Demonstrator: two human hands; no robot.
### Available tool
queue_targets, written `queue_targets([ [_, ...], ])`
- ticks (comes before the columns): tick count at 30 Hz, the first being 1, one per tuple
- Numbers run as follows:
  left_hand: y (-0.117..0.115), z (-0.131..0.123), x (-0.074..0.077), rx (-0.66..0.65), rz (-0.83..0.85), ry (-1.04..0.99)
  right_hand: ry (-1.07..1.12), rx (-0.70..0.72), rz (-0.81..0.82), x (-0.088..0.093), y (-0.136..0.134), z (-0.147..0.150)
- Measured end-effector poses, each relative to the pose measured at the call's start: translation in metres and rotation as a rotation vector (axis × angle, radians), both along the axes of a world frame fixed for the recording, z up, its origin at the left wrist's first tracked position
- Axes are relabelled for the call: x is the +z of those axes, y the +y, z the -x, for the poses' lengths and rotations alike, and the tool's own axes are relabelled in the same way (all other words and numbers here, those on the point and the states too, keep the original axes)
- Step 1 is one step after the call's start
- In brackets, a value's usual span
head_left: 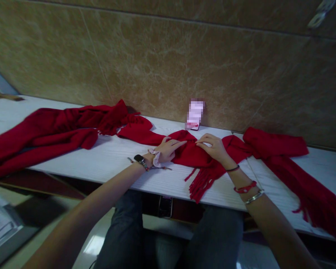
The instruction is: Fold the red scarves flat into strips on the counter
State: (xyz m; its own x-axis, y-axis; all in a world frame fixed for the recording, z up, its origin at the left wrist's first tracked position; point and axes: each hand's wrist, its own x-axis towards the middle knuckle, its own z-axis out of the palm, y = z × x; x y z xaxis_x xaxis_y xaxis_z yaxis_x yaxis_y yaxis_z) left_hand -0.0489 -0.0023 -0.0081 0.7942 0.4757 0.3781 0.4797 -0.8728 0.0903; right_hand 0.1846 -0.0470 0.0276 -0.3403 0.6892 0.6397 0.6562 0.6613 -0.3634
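Red scarf [196, 158]: lay bunched at the middle of the white table [114, 160], under both hands; its fringe [200, 185] spread toward the near edge.
Left hand [168, 149]: rested on the scarf's left part, index finger stretched rightward. Whether the other fingers gripped cloth could not be told.
Right hand [212, 147]: thumb and index fingertip met on the scarf, apparently pinching a little of its cloth; any thread or small item between them was too small to confirm.
Red cloth pile [58, 123]: occupied the left of the table and reached the near edge.
Fringed red cloth [277, 144]: lay folded on the right, one end running toward the near right.
Phone [195, 112]: leaned against the stone wall [156, 67] at the far side, near the scarf; screen blurred.
Risk, pinch: the cloth was liable to slip from the right fingertips — cause: a small hold on soft, bunched fabric.
Risk, snag: the metal bracelet [254, 197] was liable to catch loose fibres — cause: a forearm swept low across the cloth.
Risk, phone: it was liable to slide down — cause: scarf cloth pushed against its base.
Risk, overhang: the fringed cloth was liable to slip off the near edge — cause: an accidental tug.
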Motion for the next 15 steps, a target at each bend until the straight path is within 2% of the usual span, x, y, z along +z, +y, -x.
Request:
queue_targets([
  [5,0.015,-0.008,0.002,-0.095,0.109,-0.115,-0.088,0.033,-0.017,-0.002,-0.001,0.005],
  [9,0.025,-0.008,0.002,-0.059,0.069,-0.166,-0.211,0.162,0.119,-0.004,0.0,0.001],
  [11,0.024,-0.007,0.001,-0.044,0.041,-0.145,-0.233,0.18,0.19,-0.006,0.0,0.0],
  [15,0.013,-0.006,-0.001,-0.012,0.003,-0.079,-0.248,0.128,0.262,-0.01,0.002,0.0],
])
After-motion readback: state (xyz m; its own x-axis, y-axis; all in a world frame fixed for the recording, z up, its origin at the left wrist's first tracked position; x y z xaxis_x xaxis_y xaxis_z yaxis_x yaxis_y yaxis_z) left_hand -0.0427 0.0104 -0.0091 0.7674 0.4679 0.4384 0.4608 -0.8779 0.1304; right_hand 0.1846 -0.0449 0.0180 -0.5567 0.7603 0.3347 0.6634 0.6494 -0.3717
